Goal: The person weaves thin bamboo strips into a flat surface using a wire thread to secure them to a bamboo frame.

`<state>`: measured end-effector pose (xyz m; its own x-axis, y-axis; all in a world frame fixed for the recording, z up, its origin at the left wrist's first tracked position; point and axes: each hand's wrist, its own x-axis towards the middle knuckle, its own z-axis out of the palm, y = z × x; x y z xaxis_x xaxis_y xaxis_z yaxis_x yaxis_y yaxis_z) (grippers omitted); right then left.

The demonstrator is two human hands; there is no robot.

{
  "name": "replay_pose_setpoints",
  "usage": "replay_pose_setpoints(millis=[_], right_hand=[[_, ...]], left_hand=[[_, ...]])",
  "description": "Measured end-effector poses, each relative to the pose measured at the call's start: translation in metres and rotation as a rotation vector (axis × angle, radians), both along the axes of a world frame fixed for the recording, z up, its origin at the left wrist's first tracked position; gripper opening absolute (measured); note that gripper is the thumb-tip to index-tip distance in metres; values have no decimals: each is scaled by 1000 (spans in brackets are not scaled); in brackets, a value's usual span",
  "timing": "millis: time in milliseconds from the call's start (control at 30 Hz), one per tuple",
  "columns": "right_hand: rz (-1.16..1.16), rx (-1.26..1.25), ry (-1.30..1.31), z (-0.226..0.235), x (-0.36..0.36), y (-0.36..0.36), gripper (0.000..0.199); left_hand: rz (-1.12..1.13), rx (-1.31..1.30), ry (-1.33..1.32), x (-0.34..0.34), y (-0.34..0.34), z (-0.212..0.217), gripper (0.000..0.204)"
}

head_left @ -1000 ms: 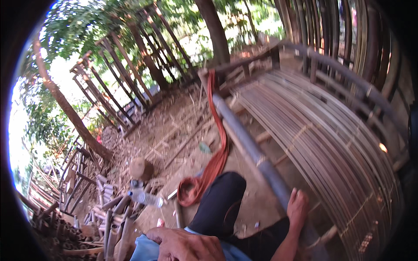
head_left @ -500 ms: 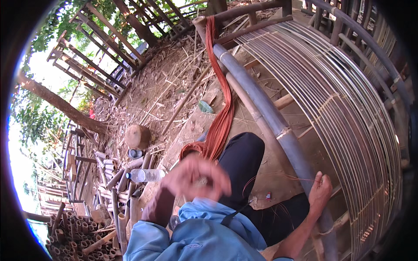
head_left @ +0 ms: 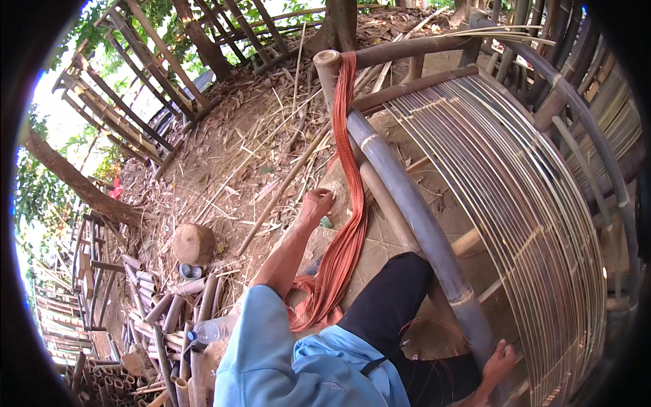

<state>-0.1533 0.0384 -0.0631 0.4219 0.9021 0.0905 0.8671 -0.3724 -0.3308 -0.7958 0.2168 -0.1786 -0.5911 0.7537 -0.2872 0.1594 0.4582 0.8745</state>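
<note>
a long bundle of orange strands (head_left: pixel 347 203) is seen hanging down from the cut end of a bamboo pole (head_left: pixel 327 62) at the top of a curved frame. the bundle is flat and ribbon-like where it is draped over the pole, made of many thin parallel strands of a rusty orange colour, and it is spread wider lower down, where it ends in loose loops and curls on the ground beside the person's black-trousered leg (head_left: pixel 390 305).

the left hand (head_left: pixel 317 202) is stretched out from a light blue sleeve (head_left: pixel 261 339) and is held just beside the left edge of the bundle, about halfway down its length. the fingers are curled in a loose grip; whether any strand is actually caught in them cannot be told.

the right hand (head_left: pixel 500 358) is laid at the foot of a thick grey pole (head_left: pixel 413 210) that runs alongside the bundle, with its fingers spread over the lower end of the frame; the grip looks open and resting.

the frame is covered by many thin pale bamboo slats (head_left: pixel 529 203) laid in close parallel curves. a round brown stump (head_left: pixel 193 243) and a clear plastic bottle (head_left: pixel 211 330) are seen on the littered earth to the left.
</note>
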Motion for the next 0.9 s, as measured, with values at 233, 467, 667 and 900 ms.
replay_pose_setpoints(millis=[233, 467, 667, 900], right_hand=[[-18, -23, -96, -3, 13, -7, 47], [167, 34, -161, 76, -59, 6, 29], [521, -256, 52, 181, -116, 20, 32], [1024, -105, -124, 236, -205, 44, 29]], left_hand=[[-14, 180, 106, -26, 103, -75, 53], [-114, 90, -81, -29, 112, -73, 28], [-36, 225, -577, -14, 15, 13, 20], [-196, 401, -644, 11, -40, 81, 21]])
